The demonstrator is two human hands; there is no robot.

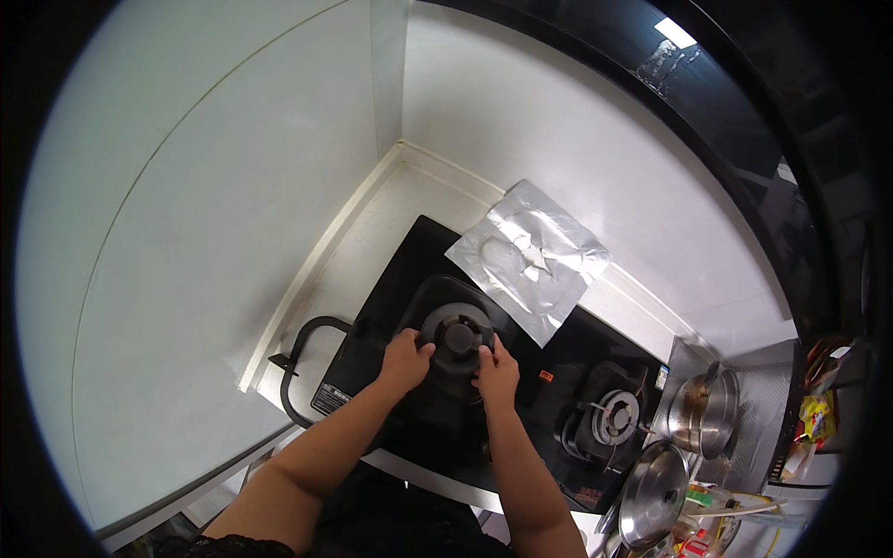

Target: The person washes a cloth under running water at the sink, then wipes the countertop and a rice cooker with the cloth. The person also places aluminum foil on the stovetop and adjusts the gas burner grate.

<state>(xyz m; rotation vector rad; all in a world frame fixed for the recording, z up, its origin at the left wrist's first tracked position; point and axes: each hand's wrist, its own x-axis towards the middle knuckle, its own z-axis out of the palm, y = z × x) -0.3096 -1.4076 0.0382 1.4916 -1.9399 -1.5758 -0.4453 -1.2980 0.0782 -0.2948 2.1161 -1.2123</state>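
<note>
A black glass gas stove (pixel 521 409) lies below me, with a round grey burner ring (pixel 457 312) over its left burner. My left hand (pixel 406 361) pinches the ring's left edge between thumb and fingers. On the opposite edge, my right hand (pixel 498 374) grips it the same way. The dark burner cap (pixel 459 338) shows in the ring's middle. Whether the ring rests on the stove or is slightly raised, I cannot tell. Behind it, a crinkled silver foil sheet (pixel 530 256) with a torn middle lies across the stove's back edge and leans near the wall.
A black pan support (pixel 296 372) stands at the stove's left edge by the wall. The right burner (pixel 615 417) has its support in place. A steel pot (pixel 704 414) and a round steel lid (pixel 654 496) are at the right, beside a foil-like splash screen (pixel 758 409).
</note>
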